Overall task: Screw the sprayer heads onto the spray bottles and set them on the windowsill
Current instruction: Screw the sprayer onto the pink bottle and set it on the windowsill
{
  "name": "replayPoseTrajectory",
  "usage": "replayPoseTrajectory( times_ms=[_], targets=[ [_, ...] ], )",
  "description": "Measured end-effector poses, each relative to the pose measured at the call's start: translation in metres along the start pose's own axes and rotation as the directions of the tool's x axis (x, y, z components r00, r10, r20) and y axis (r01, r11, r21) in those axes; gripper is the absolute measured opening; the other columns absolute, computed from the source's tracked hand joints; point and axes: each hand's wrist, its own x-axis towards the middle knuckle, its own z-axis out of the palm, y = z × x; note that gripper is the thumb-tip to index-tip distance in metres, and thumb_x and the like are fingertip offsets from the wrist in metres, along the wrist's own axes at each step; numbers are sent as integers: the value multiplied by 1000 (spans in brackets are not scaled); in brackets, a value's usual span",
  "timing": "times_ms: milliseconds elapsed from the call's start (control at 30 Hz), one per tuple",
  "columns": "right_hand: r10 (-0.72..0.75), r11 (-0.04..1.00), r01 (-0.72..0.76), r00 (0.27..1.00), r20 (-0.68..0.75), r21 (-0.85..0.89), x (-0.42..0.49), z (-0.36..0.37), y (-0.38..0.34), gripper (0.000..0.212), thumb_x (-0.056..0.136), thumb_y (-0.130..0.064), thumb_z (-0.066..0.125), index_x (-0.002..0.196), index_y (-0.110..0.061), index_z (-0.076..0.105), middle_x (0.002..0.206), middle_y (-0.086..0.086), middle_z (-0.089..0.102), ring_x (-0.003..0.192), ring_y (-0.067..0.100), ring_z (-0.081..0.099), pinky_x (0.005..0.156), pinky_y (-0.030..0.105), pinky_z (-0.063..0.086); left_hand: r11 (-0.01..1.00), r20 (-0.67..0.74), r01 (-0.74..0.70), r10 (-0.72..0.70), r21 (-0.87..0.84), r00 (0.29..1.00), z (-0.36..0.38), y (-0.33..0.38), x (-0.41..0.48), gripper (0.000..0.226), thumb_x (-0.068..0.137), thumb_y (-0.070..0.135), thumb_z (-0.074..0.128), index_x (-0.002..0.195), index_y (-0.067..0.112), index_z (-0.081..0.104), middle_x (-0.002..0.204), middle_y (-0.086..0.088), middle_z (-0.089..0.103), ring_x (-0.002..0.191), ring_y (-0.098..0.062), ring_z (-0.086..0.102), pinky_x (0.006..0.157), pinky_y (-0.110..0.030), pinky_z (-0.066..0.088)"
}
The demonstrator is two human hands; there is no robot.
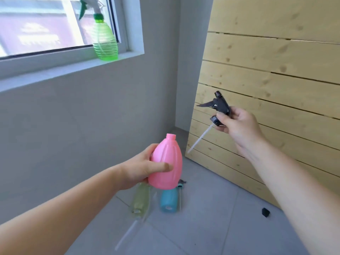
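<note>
My left hand [143, 168] grips a pink spray bottle [166, 162] upright in mid-air, its threaded neck open with no head on it. My right hand [237, 124] holds a black sprayer head [219, 105] up and to the right of the bottle, its white dip tube [199, 138] slanting down-left, clear of the neck. A green bottle [104, 39] with a green-and-white sprayer head stands on the windowsill [55, 70]. On the floor below the pink bottle lie a pale yellow-green bottle [140, 199] and a blue bottle [168, 201], both on their sides.
A slatted wooden panel [272, 70] leans against the wall at right. A small black piece [265, 212] lies on the grey tile floor near its foot. Another sprayer head [181, 184] and a loose white tube [127, 234] lie by the floor bottles.
</note>
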Motion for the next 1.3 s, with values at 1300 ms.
replayPoseTrajectory(
  times_ms=[1300],
  targets=[
    [102,980,-179,829,549,88,-29,28,21,24,94,-2,59,116,-7,66,103,14,76,96,23,71,81,31,56,998,141,-9,0,60,990,21,7,-10,75,62,36,83,134,35,59,131,-10,71,119,-32,70,104,-60,54]
  ],
)
